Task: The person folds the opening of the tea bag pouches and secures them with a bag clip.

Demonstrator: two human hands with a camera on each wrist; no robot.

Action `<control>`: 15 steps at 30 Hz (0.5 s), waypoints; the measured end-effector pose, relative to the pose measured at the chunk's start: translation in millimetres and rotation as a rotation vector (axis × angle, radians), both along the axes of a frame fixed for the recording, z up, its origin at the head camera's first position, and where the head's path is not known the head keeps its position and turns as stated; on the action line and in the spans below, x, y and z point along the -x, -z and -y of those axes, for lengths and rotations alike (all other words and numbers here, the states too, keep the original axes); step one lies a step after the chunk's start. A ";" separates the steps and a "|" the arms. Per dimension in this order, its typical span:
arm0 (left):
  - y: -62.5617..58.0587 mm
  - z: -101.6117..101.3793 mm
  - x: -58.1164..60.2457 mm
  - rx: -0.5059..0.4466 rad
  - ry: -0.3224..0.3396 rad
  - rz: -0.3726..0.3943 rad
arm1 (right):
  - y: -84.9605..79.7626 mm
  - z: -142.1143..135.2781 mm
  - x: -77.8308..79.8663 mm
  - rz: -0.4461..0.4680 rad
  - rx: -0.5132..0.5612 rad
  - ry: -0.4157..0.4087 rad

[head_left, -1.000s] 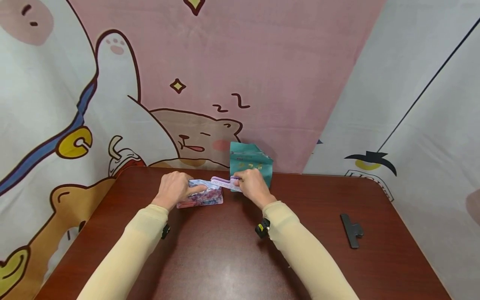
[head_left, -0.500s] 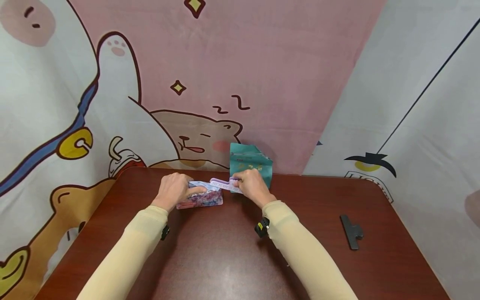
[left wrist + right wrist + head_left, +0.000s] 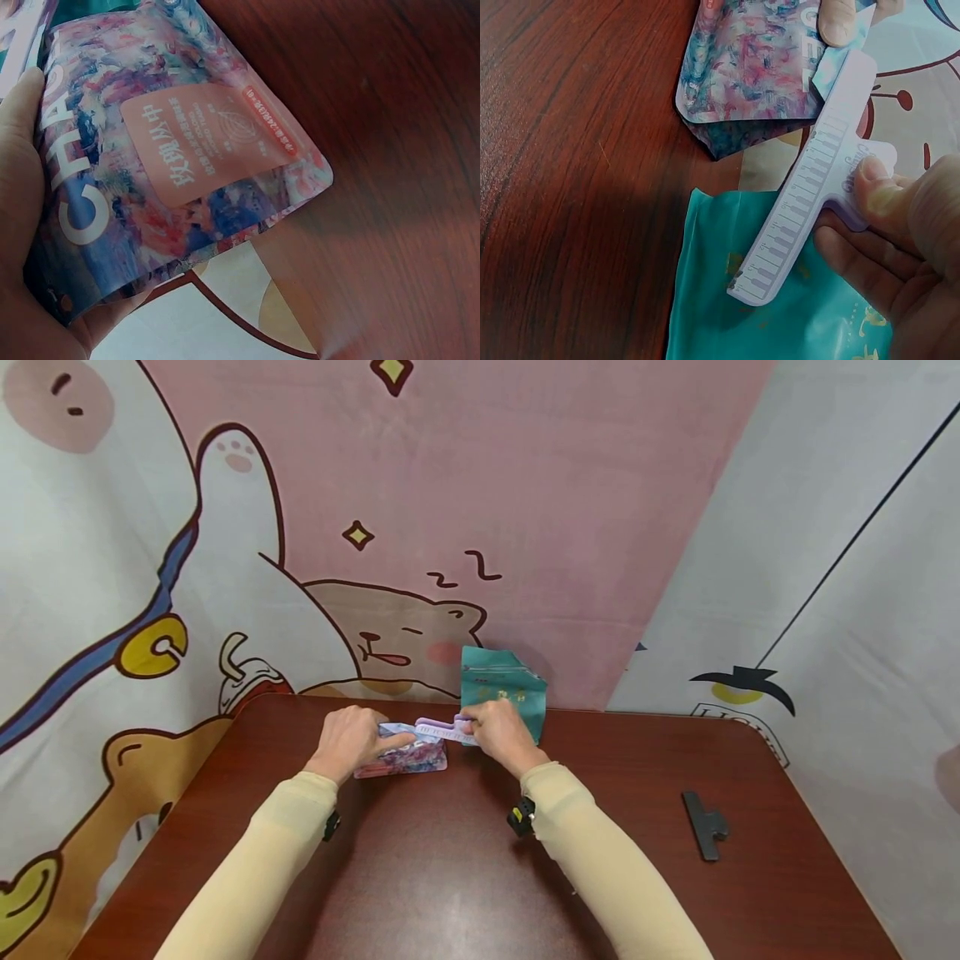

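A blue and pink patterned pouch (image 3: 412, 760) with white lettering stands near the table's back edge. My left hand (image 3: 347, 742) grips its top, the thumb (image 3: 21, 112) across the printed front. The pouch's top is folded over and shows pale blue. In my right hand (image 3: 501, 735) is a lilac sealing clip (image 3: 806, 187) with a piano-key print, its handle pinched between thumb and fingers. The clip's far end lies over the folded corner of the pouch in the right wrist view. Behind the right hand a teal pouch (image 3: 504, 677) leans upright against the backdrop.
A black clip (image 3: 703, 827) lies on the right side of the brown table (image 3: 450, 877). The cartoon-printed backdrop (image 3: 570, 527) hangs right behind the table's back edge.
My right hand has shifted slightly left with the lilac clip, bringing its end further over the patterned pouch's folded top. The left hand and pouch stay in place.
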State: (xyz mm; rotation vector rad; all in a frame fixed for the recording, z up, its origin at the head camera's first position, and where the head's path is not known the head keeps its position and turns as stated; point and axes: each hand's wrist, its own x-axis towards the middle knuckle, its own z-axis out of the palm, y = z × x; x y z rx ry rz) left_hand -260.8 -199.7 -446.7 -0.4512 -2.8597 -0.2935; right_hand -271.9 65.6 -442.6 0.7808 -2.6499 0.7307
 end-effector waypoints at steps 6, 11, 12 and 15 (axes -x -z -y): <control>1.5 0.1 1.4 0.010 -0.002 0.001 | 1.7 3.2 0.0 -0.039 -0.025 -0.004; 1.8 0.1 2.4 0.011 -0.006 0.008 | 4.6 5.3 -0.3 -0.041 -0.015 0.014; 2.0 0.1 2.7 0.011 -0.007 0.009 | 5.1 5.7 -0.4 -0.042 -0.011 0.014; 1.9 0.0 2.7 0.008 -0.007 0.009 | 5.7 7.2 -1.2 -0.042 -0.004 0.018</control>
